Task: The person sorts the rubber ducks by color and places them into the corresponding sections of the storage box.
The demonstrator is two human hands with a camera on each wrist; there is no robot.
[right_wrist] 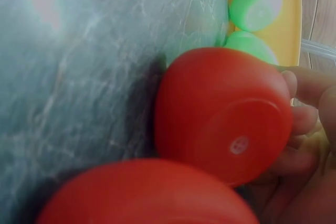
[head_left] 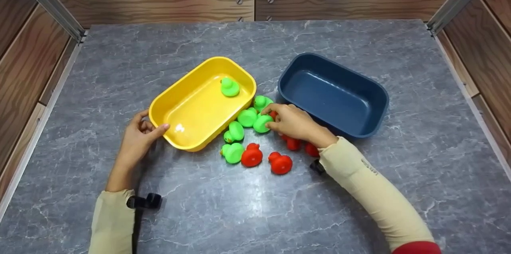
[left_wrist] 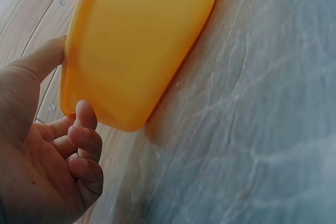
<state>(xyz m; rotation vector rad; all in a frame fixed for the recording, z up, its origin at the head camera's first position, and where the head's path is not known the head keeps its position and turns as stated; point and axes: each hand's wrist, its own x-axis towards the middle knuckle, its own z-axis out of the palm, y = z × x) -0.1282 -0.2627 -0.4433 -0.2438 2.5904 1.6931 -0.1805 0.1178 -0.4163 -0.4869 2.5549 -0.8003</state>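
Observation:
My left hand (head_left: 135, 138) grips the near left end of a yellow tub (head_left: 191, 126), its thumb over the rim and its fingers outside. The left wrist view shows this tub's wall (left_wrist: 136, 51) beside curled fingers. One green rubber duck (head_left: 230, 88) sits inside. Between the tubs, my right hand (head_left: 295, 122) pinches a green rubber duck (head_left: 262, 124) with thumb and forefinger. More green ducks (head_left: 247, 118) lie against the yellow tub. In the right wrist view a red rubber duck (right_wrist: 220, 114) hides the fingertips.
A dark blue tub (head_left: 331, 94) stands right of the yellow one, with nothing in it. Loose red ducks (head_left: 281, 163) lie on the grey marbled table (head_left: 223, 210), some partly under the right hand. Wood-patterned panels (head_left: 159, 6) bound the back and sides.

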